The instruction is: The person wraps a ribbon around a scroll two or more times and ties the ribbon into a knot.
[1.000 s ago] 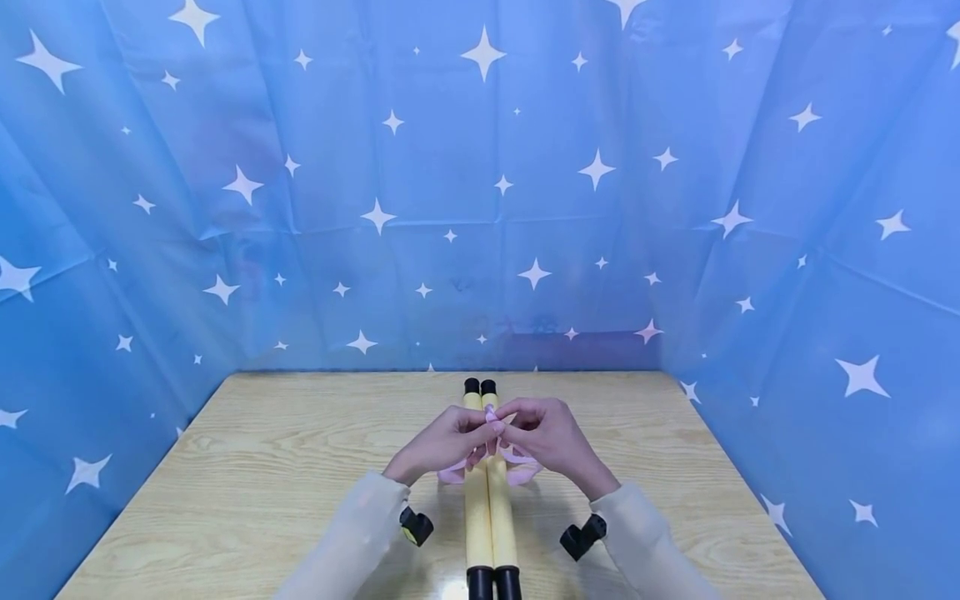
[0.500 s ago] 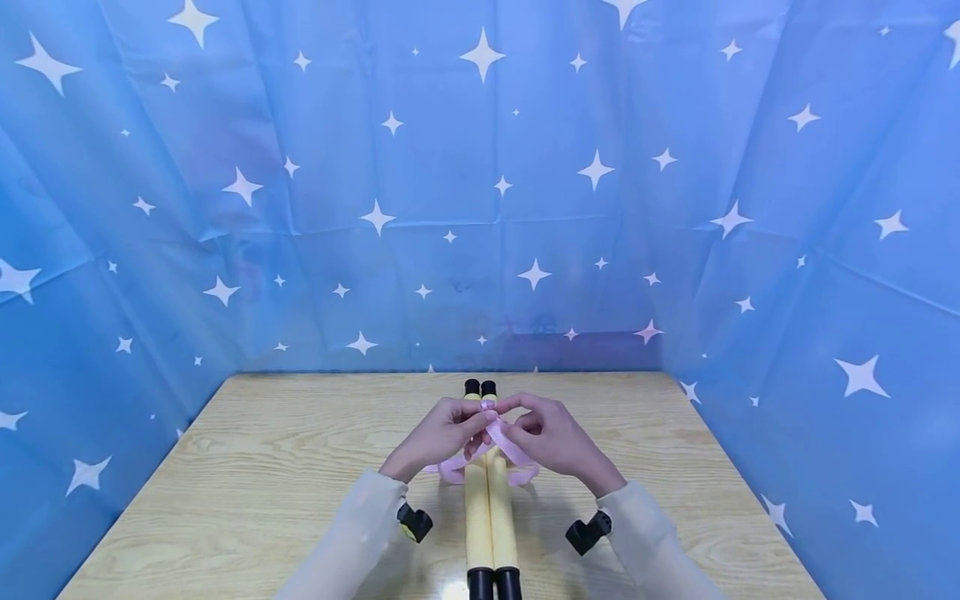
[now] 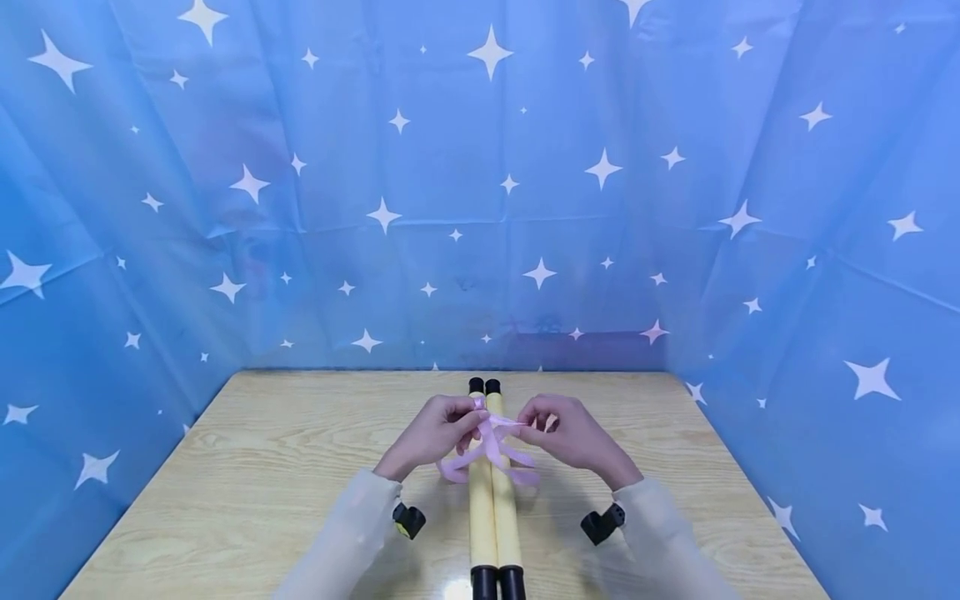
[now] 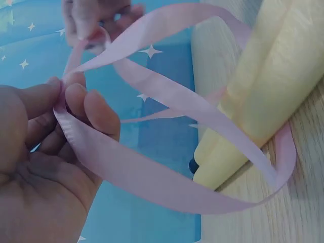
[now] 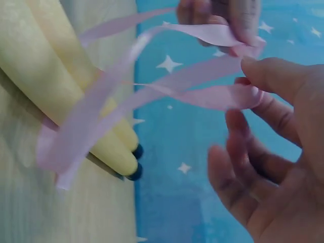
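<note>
Two long pale-yellow rods (image 3: 483, 517) with black ends lie side by side, pointing away from me. A pink ribbon (image 3: 491, 446) hangs in loops and loose tails above them; in the left wrist view the ribbon (image 4: 152, 182) also passes beneath the rods (image 4: 263, 86). My left hand (image 3: 442, 429) pinches the gathered ribbon between thumb and forefinger over the rods. To its right, my right hand (image 3: 562, 429) pinches a stretch of ribbon with thumb and forefinger. In the right wrist view, the other fingers of the right hand (image 5: 283, 136) are loosely bent away from the ribbon.
The rods rest on a light wood-grain table (image 3: 300, 467). A blue curtain (image 3: 450, 167) with white stars hangs behind the table and along both sides. Small black cameras (image 3: 602, 524) sit on both wrists, below light sleeves (image 3: 337, 533).
The hands were close together at the ribbon. My right hand has drawn away to the right with a stretch of ribbon, while the left keeps its pinch. More ribbon now hangs between them.
</note>
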`<action>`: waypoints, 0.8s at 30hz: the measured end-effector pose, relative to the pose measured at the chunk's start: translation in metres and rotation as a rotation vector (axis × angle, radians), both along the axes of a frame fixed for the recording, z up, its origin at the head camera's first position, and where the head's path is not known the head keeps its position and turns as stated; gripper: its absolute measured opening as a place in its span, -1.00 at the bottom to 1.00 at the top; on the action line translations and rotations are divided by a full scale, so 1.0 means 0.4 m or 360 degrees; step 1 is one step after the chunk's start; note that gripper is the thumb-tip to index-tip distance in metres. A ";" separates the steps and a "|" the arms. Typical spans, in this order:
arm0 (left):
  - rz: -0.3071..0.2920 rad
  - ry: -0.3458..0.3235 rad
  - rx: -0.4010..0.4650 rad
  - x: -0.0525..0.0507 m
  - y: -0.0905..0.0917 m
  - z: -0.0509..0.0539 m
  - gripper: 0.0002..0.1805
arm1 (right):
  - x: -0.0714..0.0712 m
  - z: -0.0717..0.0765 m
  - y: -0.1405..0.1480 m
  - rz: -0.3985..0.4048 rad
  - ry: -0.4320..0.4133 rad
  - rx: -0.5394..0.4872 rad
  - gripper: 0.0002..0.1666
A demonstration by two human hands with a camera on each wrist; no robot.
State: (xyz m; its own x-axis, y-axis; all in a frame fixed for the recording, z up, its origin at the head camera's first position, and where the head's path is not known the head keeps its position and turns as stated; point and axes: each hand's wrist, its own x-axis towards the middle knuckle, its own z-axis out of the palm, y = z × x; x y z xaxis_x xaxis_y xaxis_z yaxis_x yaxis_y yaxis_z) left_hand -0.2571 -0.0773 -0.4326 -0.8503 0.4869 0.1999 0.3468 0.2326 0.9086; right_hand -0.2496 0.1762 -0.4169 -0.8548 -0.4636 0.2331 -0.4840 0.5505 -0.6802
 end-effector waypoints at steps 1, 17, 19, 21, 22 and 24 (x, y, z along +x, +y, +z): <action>0.0014 0.0007 -0.0002 0.000 0.001 0.001 -0.70 | 0.001 0.008 0.005 -0.0026 0.0056 0.0010 -0.87; 0.0112 -0.0037 0.0145 0.001 0.035 0.000 -0.79 | 0.053 0.037 -0.001 0.0199 -0.0184 -0.0039 -0.87; 0.0088 -0.0041 0.0153 0.002 0.037 -0.001 -0.78 | 0.056 0.014 -0.013 0.0266 -0.0201 0.0001 -0.89; 0.0064 -0.0044 0.0160 0.002 0.039 -0.004 -0.77 | 0.059 -0.005 -0.024 0.0290 -0.0229 0.0026 -0.91; 0.0055 -0.0040 0.0157 0.002 0.039 -0.005 -0.77 | 0.060 -0.013 -0.029 0.0282 -0.0233 0.0023 -0.90; 0.0042 -0.0040 0.0159 0.003 0.038 -0.005 -0.79 | 0.061 -0.022 -0.037 0.0206 -0.0238 -0.0004 -0.87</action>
